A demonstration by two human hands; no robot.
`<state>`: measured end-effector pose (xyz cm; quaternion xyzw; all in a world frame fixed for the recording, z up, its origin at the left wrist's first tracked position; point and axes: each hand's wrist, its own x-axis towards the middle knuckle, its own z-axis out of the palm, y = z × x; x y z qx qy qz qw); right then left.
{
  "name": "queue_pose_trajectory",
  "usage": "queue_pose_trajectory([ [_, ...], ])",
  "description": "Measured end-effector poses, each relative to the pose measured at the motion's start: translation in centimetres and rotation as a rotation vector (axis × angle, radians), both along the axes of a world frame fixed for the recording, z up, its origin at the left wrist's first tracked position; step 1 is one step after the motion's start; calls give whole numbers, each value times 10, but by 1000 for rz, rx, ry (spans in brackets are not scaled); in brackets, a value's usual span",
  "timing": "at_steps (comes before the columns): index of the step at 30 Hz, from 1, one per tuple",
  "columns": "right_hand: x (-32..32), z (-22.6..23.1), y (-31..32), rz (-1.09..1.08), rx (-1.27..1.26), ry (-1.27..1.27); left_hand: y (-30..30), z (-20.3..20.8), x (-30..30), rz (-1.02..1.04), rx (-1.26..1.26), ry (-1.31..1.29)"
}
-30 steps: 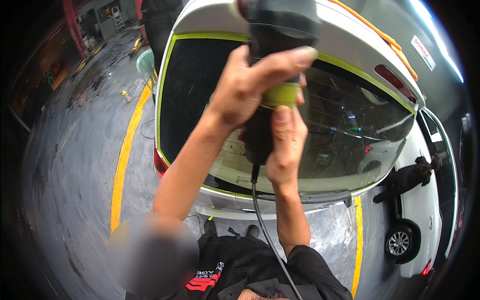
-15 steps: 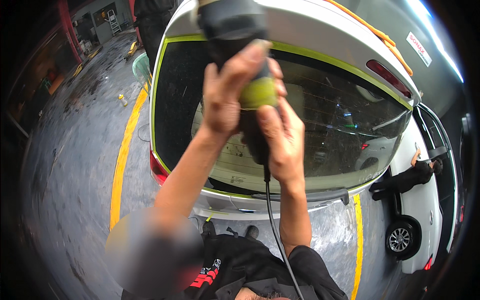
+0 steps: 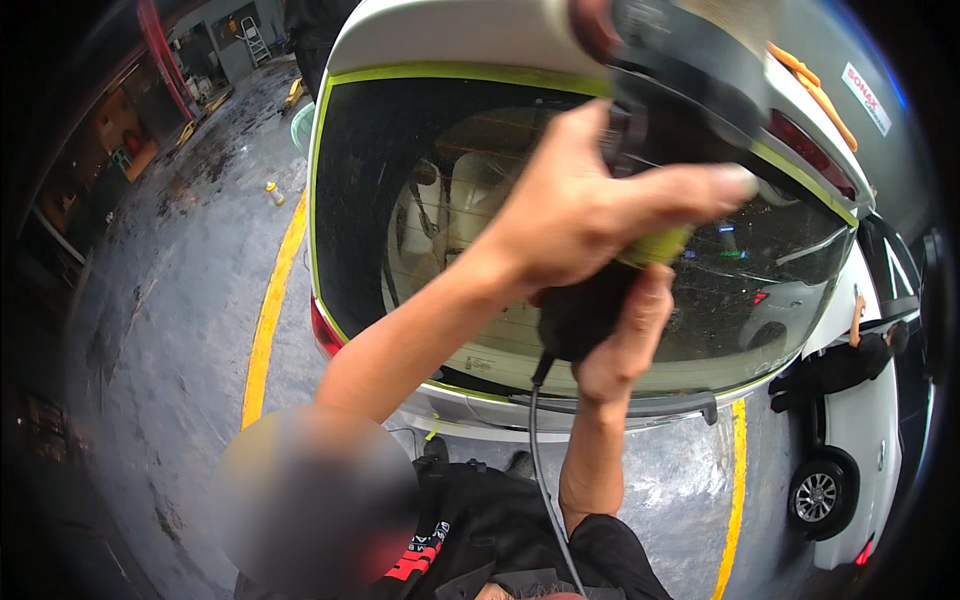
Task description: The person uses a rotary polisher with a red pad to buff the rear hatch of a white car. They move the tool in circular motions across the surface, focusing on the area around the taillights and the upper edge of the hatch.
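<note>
Both my hands grip a black corded polisher (image 3: 690, 115) with a yellow-green band, raised over a car's rear window (image 3: 350, 180). My left hand (image 3: 580, 205) wraps its body near the head, thumb stretched across the top. Lower down, my right hand (image 3: 630, 340) closes around the rear handle, where the grey cord (image 3: 535, 430) leaves and runs down past my chest. The polisher is tilted toward the upper right; its head is blurred, and I cannot tell whether it touches the car. Lime-green masking tape (image 3: 440, 70) borders the window.
A rear wiper (image 3: 660, 407) lies along the window's lower edge. Orange cloth or hose (image 3: 815, 95) rests at the car's far right. Another person in black (image 3: 845, 370) works at a white car (image 3: 865, 450) on the right. A small bottle (image 3: 274, 193) stands on the floor at left.
The polisher has swung to the right and tilted over, with both hands still on it. More of the window's left half now shows. The view has shifted slightly.
</note>
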<state>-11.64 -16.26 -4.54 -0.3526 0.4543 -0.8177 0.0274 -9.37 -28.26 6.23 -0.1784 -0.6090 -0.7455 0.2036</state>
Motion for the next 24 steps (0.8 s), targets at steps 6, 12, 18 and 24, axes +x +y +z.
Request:
queue_pose_trajectory([
  [6, 18, 24, -78, 53, 108, 215, -83, -27, 39, 216, 131, 188],
  [12, 19, 39, -86, 85, 280, 225, -103, -42, 42, 136, 334, 263],
  [18, 2, 30, -33, -14, 190, 217, -40, -29, 21, 214, 171, 206],
  [24, 7, 22, 9, -80, -56, -94, 24, 8, -20, 2, -32, 64],
])
